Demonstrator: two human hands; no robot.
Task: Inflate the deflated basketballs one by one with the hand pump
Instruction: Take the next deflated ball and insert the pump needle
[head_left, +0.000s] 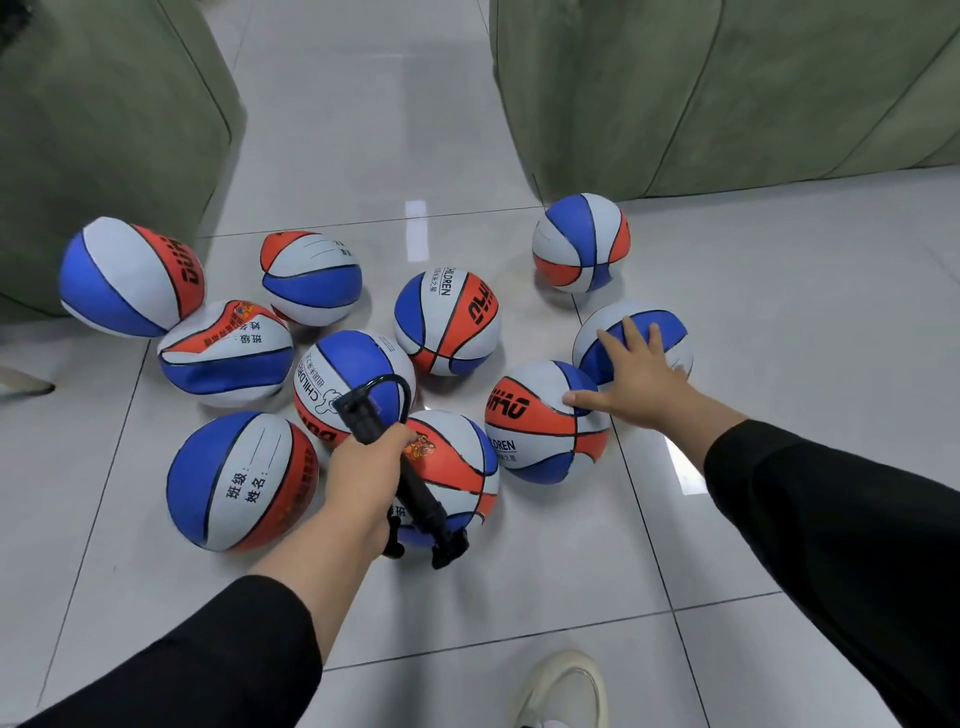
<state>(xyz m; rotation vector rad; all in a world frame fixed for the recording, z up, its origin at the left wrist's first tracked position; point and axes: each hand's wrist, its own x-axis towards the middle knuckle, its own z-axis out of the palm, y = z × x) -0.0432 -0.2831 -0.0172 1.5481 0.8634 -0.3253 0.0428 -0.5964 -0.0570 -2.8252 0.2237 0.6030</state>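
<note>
Several blue, white and orange basketballs lie on the tiled floor. Two at the left look collapsed: a creased one and a flattened one. My left hand grips a black hand pump by its barrel, its hose looping above the fist and its T-handle hanging near the floor. My right hand reaches out with fingers spread. Its fingers lie over a blue and white ball at the right, and its thumb touches an orange ball beside it.
Green upholstered furniture stands at the back left and back right, with a floor gap between. One ball sits alone near the right piece. My pale shoe is at the bottom edge.
</note>
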